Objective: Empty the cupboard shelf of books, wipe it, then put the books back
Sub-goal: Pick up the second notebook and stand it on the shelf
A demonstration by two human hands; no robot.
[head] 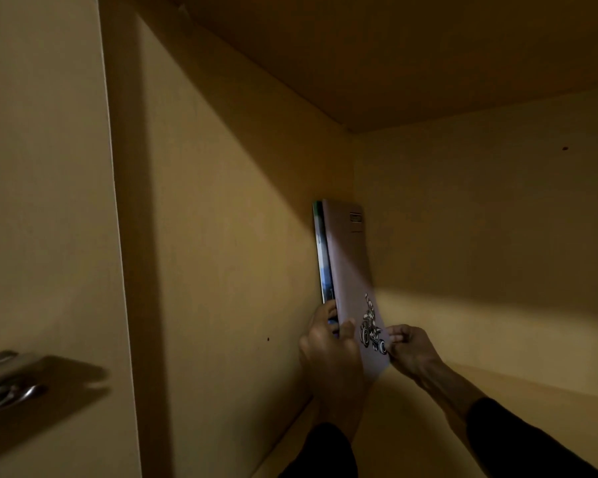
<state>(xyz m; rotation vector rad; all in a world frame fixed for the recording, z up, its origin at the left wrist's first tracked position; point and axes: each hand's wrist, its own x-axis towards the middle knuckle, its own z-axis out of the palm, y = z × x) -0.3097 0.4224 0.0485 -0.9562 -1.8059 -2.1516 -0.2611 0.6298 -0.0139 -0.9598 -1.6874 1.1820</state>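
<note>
A thin pinkish-brown book (351, 270) with a black-and-white motorcycle drawing stands upright against the left inner wall of the cupboard, in the back corner of the shelf (463, 426). Behind it, pressed to the wall, stands another thin book (321, 250) with a green-blue edge. My left hand (328, 343) grips the near lower edges of both books, fingers wrapped around them. My right hand (408, 346) pinches the near lower corner of the pinkish book. Both sleeves are dark.
The cupboard's left inner wall (221, 236), back wall (480, 219) and the underside of the shelf above (394, 63) enclose the space. The open cupboard door (42, 201) with a metal latch (7, 384) stands at the left. The interior is dim.
</note>
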